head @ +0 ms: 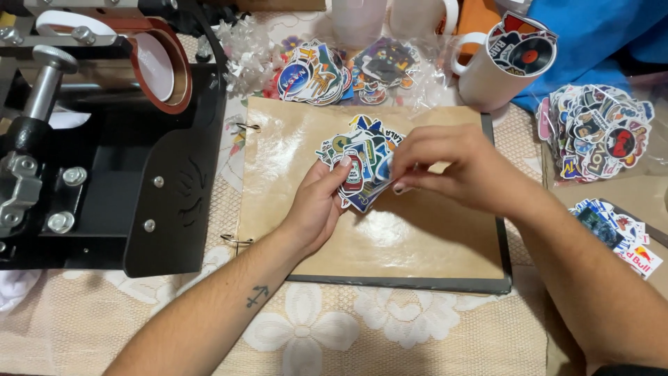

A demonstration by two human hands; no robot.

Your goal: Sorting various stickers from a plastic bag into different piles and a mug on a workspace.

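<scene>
Over the brown album page (417, 237), my left hand (316, 209) is clamping the sticker stack (358, 163) fanned upward, so my right hand (452, 167) is pinching one sticker off the top.

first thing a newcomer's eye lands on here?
Dead centre: the left hand holds a fanned stack of colourful stickers while the right hand picks at its edge, over a brown ring-bound album page. More sticker piles lie at the top and far right. A black mug press fills the left side, and a sticker-topped white mug stands upper right.
</scene>
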